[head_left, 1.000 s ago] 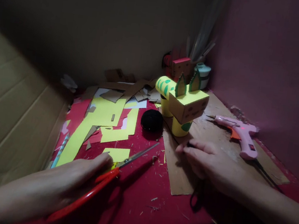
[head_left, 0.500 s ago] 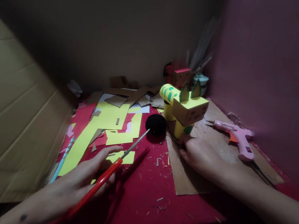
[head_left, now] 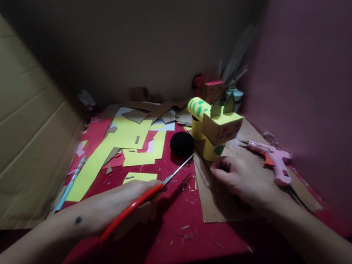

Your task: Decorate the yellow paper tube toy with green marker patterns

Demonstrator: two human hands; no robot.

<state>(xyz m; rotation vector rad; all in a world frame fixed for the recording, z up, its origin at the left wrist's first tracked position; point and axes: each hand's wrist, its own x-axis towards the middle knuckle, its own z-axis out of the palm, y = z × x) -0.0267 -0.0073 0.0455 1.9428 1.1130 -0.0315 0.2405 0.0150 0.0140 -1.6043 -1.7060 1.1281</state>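
Observation:
My left hand (head_left: 133,196) is closed round a pair of red-handled scissors (head_left: 139,201), whose metal blades point up and right, close to a round black object (head_left: 182,143). Just in front of a yellow paper-and-cardboard animal figure (head_left: 222,118), my right hand (head_left: 240,177) has its thumb and fingertips pinched together. Whatever may be between those fingertips is too small to make out. The figure stands on tube legs, with green spots, a box head and two green-edged pointed ears. Under it and my right hand lies a brown cardboard sheet (head_left: 213,210).
A pink glue gun (head_left: 273,157) rests on the cardboard at right. Yellow paper scraps (head_left: 131,132) and a blue pencil-like stick (head_left: 70,184) lie at left on the red tabletop (head_left: 176,242). A large cardboard panel (head_left: 12,138) rises at left, a wall at right.
My left hand has moved right and closed more round the scissors, their tip swinging right past the black object. My right hand now shows its pinched fingertips, slightly away from the figure's leg.

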